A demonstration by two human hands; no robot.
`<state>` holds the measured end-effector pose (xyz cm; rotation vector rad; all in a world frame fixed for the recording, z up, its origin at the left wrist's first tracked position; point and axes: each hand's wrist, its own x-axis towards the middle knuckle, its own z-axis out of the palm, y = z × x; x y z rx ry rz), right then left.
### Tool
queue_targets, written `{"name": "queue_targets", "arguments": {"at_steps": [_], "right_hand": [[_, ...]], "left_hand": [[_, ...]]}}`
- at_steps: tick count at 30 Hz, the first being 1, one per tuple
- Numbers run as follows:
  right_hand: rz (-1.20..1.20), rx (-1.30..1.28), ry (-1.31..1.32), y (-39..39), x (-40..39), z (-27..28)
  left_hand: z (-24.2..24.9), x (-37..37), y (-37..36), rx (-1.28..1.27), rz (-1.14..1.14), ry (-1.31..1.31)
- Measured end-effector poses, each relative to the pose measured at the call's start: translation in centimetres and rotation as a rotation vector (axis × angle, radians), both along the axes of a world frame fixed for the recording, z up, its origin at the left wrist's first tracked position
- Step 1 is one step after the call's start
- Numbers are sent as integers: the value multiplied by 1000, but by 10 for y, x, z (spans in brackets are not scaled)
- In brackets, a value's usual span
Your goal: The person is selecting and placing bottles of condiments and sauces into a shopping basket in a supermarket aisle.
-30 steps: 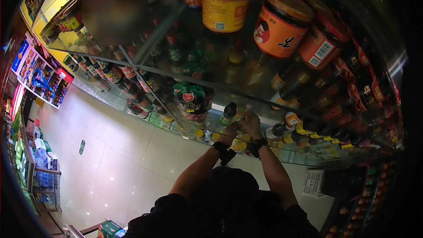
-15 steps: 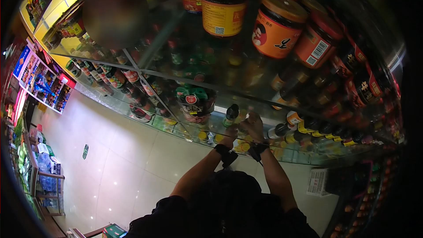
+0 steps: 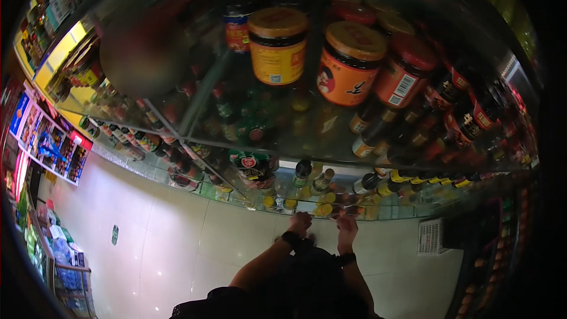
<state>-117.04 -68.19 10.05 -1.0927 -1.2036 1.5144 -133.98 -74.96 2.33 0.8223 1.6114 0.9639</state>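
Observation:
My left hand (image 3: pixel 300 223) is closed with its fingers curled, just in front of the lower glass shelf edge. What it holds, if anything, is hidden. Beside it, my right hand (image 3: pixel 347 231) has its fingers bent at the same edge, close to dark reddish items (image 3: pixel 349 208); anything in its grip is too small to make out. Behind the hands, a dark-capped bottle with a green label (image 3: pixel 302 172) stands next to a light-capped bottle (image 3: pixel 322 181). Several yellow-capped items (image 3: pixel 323 210) sit lower down. To their left is a dark green package (image 3: pixel 252 166).
Large jars with yellow (image 3: pixel 277 53) and orange labels (image 3: pixel 344 74) stand on the upper glass shelf, close to my head. More bottles line the right side. A white basket (image 3: pixel 430 237) rests on the floor, and crates with bottles (image 3: pixel 68 260) are at far left.
Both hands have drawn back from among the bottles to the shelf's front edge and moved slightly apart. The light-capped bottle now shows beside the green-labelled one. My view has shifted upward.

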Motion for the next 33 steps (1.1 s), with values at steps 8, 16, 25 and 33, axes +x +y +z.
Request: {"name": "queue_targets", "arguments": {"at_steps": [8,16,25,33], "right_hand": [[-168,-187,-24,-12,86,-6],[-234,-333,34,-6,187,-16],[-370,-330,126,27,417,-28],[-655,-397,207,38,563,-51]], "left_hand": [[57,89,24,-326,681,-925],[61,194,61,-333,681,-847],[43,425,114,-382,515,-822],[-6,561,176,-450,154,-847]]}}
